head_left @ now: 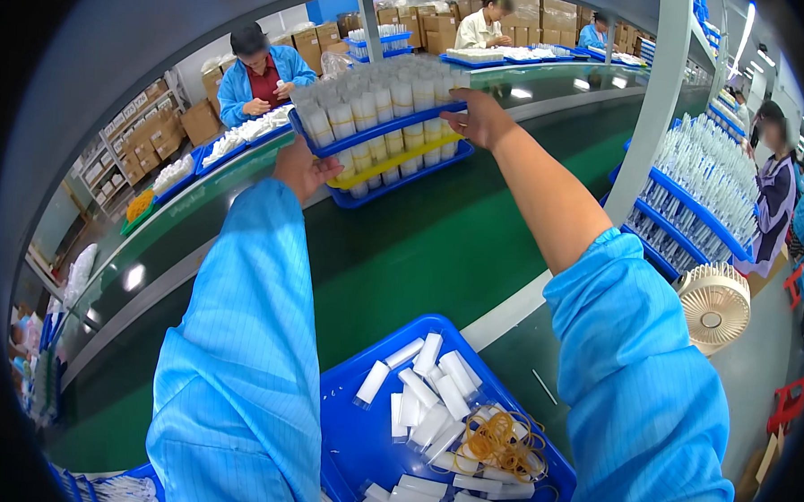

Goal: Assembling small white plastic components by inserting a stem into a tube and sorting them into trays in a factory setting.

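Both my arms reach forward over the green conveyor belt. My left hand [305,168] grips the left end of an upper blue tray [385,127], its fingers curled under the rim. My right hand [481,120] grips the right end, thumb near the top and fingers below. Upright white sleeve bundles [363,110] tied with rubber bands fill this tray. Directly beneath it are a yellow tray [397,164] with more bundles and a lower blue tray [405,184]. Whether the upper tray rests on the yellow one, I cannot tell.
Close to me, a blue tray [345,428] holds loose white sleeves [431,414] and tangled rubber bands [501,444]. To the right are a metal post [650,109], stacked trays of clear tubes [701,192] and a cream fan [714,307]. Co-workers sit across the belt [374,268].
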The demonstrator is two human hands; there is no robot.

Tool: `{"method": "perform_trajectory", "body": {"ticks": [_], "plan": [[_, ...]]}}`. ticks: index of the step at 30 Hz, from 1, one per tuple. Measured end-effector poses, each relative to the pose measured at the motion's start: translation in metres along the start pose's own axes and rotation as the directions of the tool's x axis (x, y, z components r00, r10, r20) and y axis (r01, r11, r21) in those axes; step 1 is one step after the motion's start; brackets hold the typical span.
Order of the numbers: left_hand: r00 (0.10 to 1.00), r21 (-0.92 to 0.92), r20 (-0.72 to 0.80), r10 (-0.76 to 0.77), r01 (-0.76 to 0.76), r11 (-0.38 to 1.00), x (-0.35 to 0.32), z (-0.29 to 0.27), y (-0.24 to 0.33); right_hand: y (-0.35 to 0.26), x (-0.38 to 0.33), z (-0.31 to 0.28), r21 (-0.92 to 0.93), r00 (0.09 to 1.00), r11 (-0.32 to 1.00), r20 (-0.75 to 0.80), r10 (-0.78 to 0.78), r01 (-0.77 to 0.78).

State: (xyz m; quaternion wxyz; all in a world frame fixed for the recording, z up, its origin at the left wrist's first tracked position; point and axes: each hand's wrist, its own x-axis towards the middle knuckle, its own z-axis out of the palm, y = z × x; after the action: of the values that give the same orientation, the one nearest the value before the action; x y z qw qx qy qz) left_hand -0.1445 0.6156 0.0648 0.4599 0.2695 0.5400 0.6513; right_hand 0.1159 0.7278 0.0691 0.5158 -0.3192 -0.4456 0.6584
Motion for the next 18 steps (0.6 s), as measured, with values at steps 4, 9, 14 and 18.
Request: {"method": "perform_trajectory", "body": {"ticks": [4,9,14,18], "plan": [[0.998,0.017,0.047,-0.03,0.029,0.999,0.004,-0.003,-0.003,-0.001,-0.005,0.006,0.016,1.0,1.0,-0.02,0.004,-0.004],[0.996,0.042,0.073,-0.043,0.04,0.998,0.003,-0.003,-0.006,-0.004,-0.002,0.005,0.017,1.0,1.0,-0.01,-0.013,0.013],[0.998,-0.003,0.066,0.004,-0.003,1.0,0.006,-0.011,-0.011,0.007,0.0,0.01,0.036,0.999,0.998,-0.019,-0.044,0.044],[0.993,-0.028,-0.032,0.113,-0.114,0.993,0.008,-0.023,-0.028,0.013,0.005,0.02,0.142,0.994,0.988,0.078,-0.073,0.061]]}}
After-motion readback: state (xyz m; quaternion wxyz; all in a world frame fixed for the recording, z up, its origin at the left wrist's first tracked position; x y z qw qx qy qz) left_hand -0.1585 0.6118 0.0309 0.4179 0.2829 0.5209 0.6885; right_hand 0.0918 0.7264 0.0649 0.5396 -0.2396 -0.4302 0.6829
